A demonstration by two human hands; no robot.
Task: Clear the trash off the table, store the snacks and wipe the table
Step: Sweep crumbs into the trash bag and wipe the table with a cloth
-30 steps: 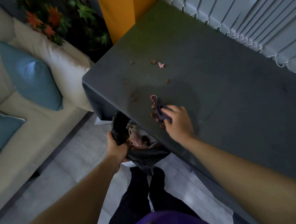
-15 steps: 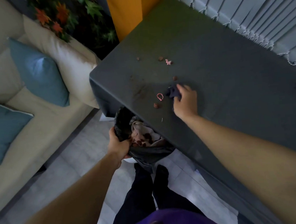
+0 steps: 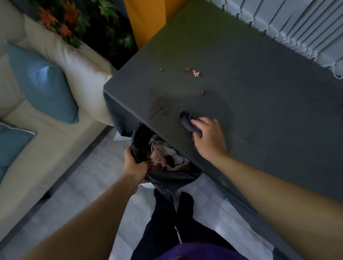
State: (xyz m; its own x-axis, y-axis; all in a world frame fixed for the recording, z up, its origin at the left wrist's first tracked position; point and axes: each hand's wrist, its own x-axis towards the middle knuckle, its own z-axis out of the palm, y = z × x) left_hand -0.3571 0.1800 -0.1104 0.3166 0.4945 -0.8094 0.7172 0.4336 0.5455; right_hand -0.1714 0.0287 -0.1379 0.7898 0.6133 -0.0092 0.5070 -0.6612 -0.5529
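Note:
My right hand (image 3: 208, 136) grips a dark cloth (image 3: 187, 121) pressed on the grey table (image 3: 265, 94) near its front edge. My left hand (image 3: 135, 167) holds the rim of a black trash bag (image 3: 169, 175) just below that edge; the bag holds crumpled paper and brown crumbs. Brown crumbs (image 3: 203, 92) and a small pink scrap (image 3: 196, 73) lie farther back on the table. A faint smear (image 3: 162, 108) marks the surface left of the cloth.
A cream sofa (image 3: 50, 126) with blue cushions (image 3: 41, 82) stands to the left. An orange pillar (image 3: 148, 13) and a plant (image 3: 81, 18) are behind the table. Vertical blinds (image 3: 300, 15) run along the table's right side. My legs (image 3: 169, 221) stand on the tiled floor.
My right hand swept the cloth toward the table's front edge. The pink loop and brown crumb near the edge are gone from the table. The left hand kept holding the bag.

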